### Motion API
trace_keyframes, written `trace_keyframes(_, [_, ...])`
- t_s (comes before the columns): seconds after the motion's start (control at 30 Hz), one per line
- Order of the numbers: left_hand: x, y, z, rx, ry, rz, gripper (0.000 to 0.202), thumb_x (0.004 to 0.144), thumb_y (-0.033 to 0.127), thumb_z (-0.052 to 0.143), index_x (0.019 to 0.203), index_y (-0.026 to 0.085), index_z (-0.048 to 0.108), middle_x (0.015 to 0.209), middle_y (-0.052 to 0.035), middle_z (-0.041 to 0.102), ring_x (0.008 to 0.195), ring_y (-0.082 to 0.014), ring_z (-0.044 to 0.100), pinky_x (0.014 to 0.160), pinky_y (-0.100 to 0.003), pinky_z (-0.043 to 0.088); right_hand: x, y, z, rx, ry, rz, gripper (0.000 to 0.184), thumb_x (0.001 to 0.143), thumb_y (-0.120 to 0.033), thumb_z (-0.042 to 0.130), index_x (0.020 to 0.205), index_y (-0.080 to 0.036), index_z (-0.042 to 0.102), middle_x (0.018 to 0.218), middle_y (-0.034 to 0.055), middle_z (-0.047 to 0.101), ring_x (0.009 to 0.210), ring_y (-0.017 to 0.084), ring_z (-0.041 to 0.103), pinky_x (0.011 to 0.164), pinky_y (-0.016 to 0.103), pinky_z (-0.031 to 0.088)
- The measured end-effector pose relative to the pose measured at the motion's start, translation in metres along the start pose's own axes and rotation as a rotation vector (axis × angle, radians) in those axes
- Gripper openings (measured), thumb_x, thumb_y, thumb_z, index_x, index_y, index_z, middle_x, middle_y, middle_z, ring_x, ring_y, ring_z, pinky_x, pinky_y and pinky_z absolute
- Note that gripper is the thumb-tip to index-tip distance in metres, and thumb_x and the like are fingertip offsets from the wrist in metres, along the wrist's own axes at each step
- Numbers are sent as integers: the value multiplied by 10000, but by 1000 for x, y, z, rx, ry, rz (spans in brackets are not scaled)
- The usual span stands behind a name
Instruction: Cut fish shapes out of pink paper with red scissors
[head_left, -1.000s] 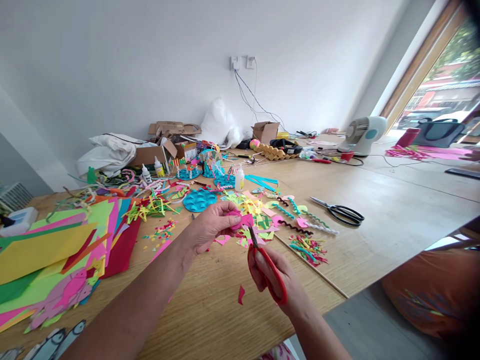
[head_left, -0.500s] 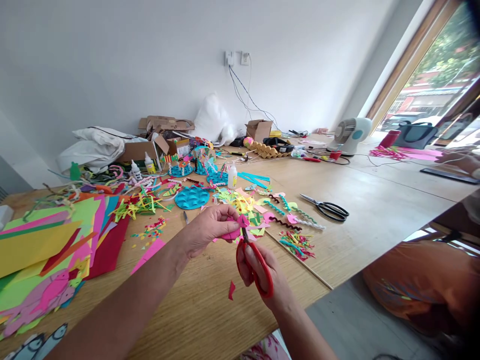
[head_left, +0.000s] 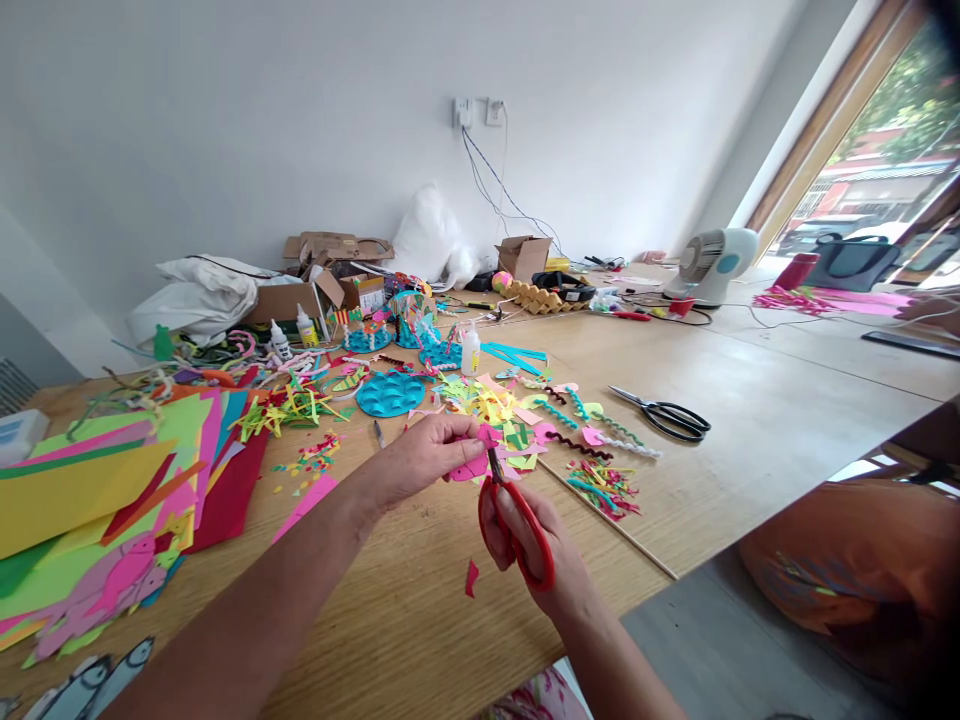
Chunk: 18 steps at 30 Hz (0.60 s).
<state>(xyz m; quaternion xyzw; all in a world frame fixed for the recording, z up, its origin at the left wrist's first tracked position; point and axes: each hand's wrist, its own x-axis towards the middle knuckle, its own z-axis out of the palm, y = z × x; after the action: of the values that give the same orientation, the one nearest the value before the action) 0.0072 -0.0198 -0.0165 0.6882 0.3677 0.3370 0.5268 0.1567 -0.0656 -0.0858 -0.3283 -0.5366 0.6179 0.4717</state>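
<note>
Between its thumb and fingers my left hand (head_left: 427,455) pinches a pink paper piece (head_left: 471,467). Red-handled scissors (head_left: 541,570) are gripped in my right hand (head_left: 559,560), with fingers through the loops. Their dark blades point up and meet the edge of the pink paper; whether the blades are parted is hard to make out. On the wood below lies a small red paper scrap (head_left: 471,578). A thin wooden stick (head_left: 615,525) lies to the right, beside a heap of colourful paper strips (head_left: 604,485).
Black-handled scissors (head_left: 675,420) lie to the right. Behind my hands are a blue scalloped disc (head_left: 390,394), a glue bottle (head_left: 470,353) and yellow-green scraps. Stacked coloured paper (head_left: 82,490) and pink fish cutouts (head_left: 124,575) occupy the left. A white fan (head_left: 716,265) stands at the back right.
The whole view has shifted slightly, so things sit a little further right. My hands keep nearly the same pose, with the scissors still at the pink paper.
</note>
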Motion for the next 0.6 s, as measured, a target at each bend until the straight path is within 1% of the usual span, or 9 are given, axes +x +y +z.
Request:
trace_keyframes(0.2, [0,-1,-1,-63,-88,-47,214,778,341,549,721,135,567,584,43,435,517,-61,345,477,-189,243,1,3,-4,-1,-19,-39,377,841,-497,502,665,-163,506,444,-67,423,375,65,373,384,189,274])
trace_keyframes(0.4, [0,0,3,-139,-76,-59,228,763,340,576,668,137,535,580,45,438,521,-53,344,487,-184,249,0,2,-1,12,-8,-59,376,852,-491,490,661,-168,505,445,-65,421,377,66,365,382,192,267])
trace_keyframes(0.6, [0,-1,6,-179,-63,-77,250,745,379,599,722,134,555,600,41,447,521,-56,352,472,-187,256,-3,0,2,-1,3,-103,388,861,-486,474,620,-182,474,447,-63,412,385,71,360,386,204,261])
